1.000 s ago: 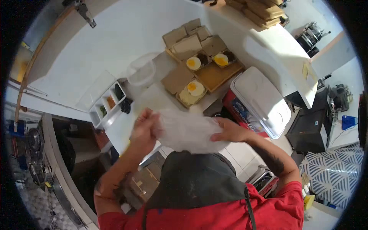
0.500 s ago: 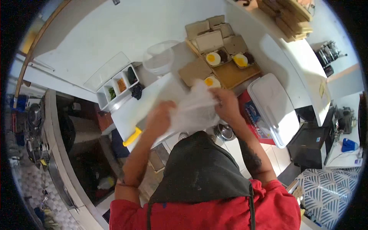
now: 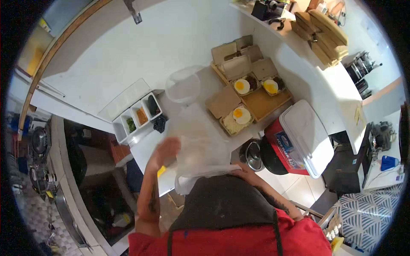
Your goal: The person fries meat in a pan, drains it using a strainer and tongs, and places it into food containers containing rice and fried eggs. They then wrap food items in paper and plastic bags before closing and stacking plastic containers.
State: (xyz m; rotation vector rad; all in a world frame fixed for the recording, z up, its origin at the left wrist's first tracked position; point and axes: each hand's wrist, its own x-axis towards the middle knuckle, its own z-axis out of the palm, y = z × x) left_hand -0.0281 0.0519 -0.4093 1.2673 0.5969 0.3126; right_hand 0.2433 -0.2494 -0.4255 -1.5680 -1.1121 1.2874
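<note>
My left hand (image 3: 167, 151) is blurred by motion over the white board (image 3: 149, 149), at the left side of a translucent plastic bag (image 3: 200, 149); its grip cannot be made out. The bag lies spread over the board, its near edge bunched against my apron. My right hand (image 3: 242, 171) is closed on the bag's near right corner. Beyond the bag, an open carton holds rice with a fried egg (image 3: 241, 115). Two more cartons with eggs (image 3: 242, 86) and dark food stand on a wooden tray (image 3: 269, 102).
A three-part condiment container (image 3: 137, 117) with a raised lid stands at the left, beside a crumpled black bag (image 3: 159, 123). A round clear tub (image 3: 183, 86) is behind the board. At the right are a white-lidded red tub (image 3: 299, 141) and a metal bowl (image 3: 252, 154). Folded cartons (image 3: 322, 36) lie upper right.
The bag has come down from between my raised hands and is now spread low over the board. My right hand has moved toward my apron. The carton with rice is uncovered.
</note>
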